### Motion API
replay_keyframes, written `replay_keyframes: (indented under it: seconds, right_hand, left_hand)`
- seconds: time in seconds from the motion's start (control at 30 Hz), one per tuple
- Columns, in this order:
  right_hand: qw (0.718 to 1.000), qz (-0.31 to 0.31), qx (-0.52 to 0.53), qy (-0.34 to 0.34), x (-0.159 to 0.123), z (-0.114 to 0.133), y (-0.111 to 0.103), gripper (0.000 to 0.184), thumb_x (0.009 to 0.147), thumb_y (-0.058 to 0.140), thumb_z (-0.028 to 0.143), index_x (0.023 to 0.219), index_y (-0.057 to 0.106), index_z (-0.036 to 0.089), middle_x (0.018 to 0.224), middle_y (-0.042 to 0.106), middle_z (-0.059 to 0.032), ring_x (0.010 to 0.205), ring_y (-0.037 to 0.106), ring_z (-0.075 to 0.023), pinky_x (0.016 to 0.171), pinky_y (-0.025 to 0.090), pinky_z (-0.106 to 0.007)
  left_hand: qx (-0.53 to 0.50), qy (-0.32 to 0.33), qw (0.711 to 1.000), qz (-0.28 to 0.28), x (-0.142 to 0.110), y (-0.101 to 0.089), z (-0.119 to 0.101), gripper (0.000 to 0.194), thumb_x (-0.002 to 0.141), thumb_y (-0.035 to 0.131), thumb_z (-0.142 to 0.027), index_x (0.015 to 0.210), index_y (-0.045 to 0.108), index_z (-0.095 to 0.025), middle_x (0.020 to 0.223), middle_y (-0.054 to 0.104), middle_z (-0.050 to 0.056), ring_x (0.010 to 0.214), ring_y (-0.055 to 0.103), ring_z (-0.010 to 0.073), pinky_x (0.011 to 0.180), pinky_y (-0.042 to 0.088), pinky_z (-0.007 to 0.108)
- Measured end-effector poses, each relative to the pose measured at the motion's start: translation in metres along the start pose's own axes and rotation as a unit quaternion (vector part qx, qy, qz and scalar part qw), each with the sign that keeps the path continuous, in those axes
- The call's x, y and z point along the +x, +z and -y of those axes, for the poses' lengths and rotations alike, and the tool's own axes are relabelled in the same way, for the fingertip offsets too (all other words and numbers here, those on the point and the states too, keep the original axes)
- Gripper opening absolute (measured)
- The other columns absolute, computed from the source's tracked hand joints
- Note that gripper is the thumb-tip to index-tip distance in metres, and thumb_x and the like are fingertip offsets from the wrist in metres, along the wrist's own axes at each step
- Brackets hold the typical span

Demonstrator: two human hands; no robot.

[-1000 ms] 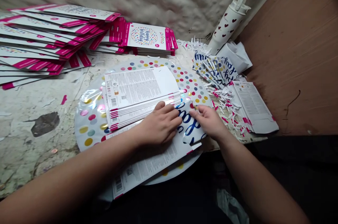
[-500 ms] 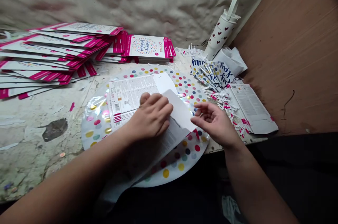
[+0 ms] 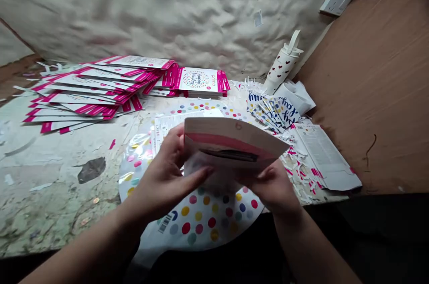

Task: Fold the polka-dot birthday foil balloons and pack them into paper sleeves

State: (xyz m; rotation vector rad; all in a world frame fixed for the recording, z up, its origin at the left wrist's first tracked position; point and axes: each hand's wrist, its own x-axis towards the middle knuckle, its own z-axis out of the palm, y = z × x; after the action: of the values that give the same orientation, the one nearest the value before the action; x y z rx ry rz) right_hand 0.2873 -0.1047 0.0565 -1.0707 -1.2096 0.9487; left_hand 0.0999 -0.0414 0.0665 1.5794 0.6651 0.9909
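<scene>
A worn, stained desk (image 3: 43,185) carries a polka-dot foil balloon (image 3: 201,226); pink-edged packets (image 3: 197,81) lie behind it; shredded paper (image 3: 296,163) lies right of it.

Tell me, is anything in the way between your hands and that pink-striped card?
No, nothing visible is in the way. Your left hand and right hand are both already touching the white card sleeve, one at each side. The dotted foil balloon lies below it, not between.

Packet stack (image 3: 100,89) left; bottle (image 3: 281,67) back right.
</scene>
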Motion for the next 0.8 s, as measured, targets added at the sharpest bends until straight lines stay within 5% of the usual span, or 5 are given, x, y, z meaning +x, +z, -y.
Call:
replay_keyframes:
  seconds: [0.17, 0.27, 0.37, 0.47, 0.8]
  right_hand:
    - [0.996, -0.064, -0.054, -0.013, 0.024, 0.003, -0.024, 0.019, 0.078, 0.062, 0.039, 0.082, 0.060, 0.020, 0.071, 0.066, -0.0014, 0.066, 0.063, -0.0161, 0.059, 0.052, -0.028]
    - [0.974, -0.079, -0.214, 0.006, 0.037, -0.003, -0.032, 0.026, 0.087, 0.048, 0.040, 0.083, 0.061, 0.017, 0.066, 0.061, -0.0012, 0.055, 0.057, -0.0131, 0.054, 0.049, -0.027]
    - [0.920, -0.020, -0.383, -0.083, 0.027, -0.013, -0.020, 0.015, 0.086, 0.050, 0.024, 0.091, 0.062, 0.016, 0.081, 0.063, -0.0047, 0.072, 0.060, -0.0157, 0.069, 0.049, -0.030]
    - [0.880, 0.103, -0.445, -0.130, 0.005, -0.019, 0.002, 0.018, 0.086, 0.046, 0.013, 0.089, 0.064, 0.015, 0.084, 0.064, -0.0072, 0.081, 0.059, -0.0183, 0.074, 0.048, -0.031]
    - [0.859, 0.116, -0.486, -0.112, 0.001, -0.020, 0.007, 0.018, 0.086, 0.043, 0.012, 0.084, 0.061, 0.014, 0.082, 0.063, -0.0065, 0.075, 0.058, -0.0187, 0.069, 0.047, -0.031]
  left_hand:
    - [-0.055, -0.147, 0.987, 0.044, -0.002, -0.004, -0.006, 0.018, 0.073, 0.068, -0.024, 0.091, 0.065, -0.018, 0.084, 0.068, 0.003, 0.081, 0.063, 0.0181, 0.077, 0.052, 0.028]
    - [-0.066, -0.264, 0.961, 0.051, -0.003, -0.002, 0.010, 0.021, 0.074, 0.065, -0.035, 0.077, 0.065, -0.014, 0.061, 0.063, 0.001, 0.051, 0.057, 0.0109, 0.049, 0.047, 0.020]
    - [-0.096, -0.361, 0.927, 0.024, -0.009, 0.007, 0.029, 0.026, 0.071, 0.064, -0.038, 0.069, 0.059, -0.013, 0.045, 0.055, -0.002, 0.038, 0.047, 0.0079, 0.039, 0.037, 0.017]
    - [-0.092, -0.373, 0.923, 0.013, -0.016, 0.017, 0.038, 0.025, 0.071, 0.062, -0.036, 0.066, 0.056, -0.013, 0.046, 0.057, 0.000, 0.042, 0.051, 0.0090, 0.045, 0.040, 0.018]
    - [-0.022, -0.307, 0.951, 0.038, -0.023, 0.024, 0.036, 0.028, 0.078, 0.056, -0.036, 0.061, 0.054, -0.014, 0.049, 0.054, -0.001, 0.045, 0.049, 0.0096, 0.045, 0.038, 0.019]
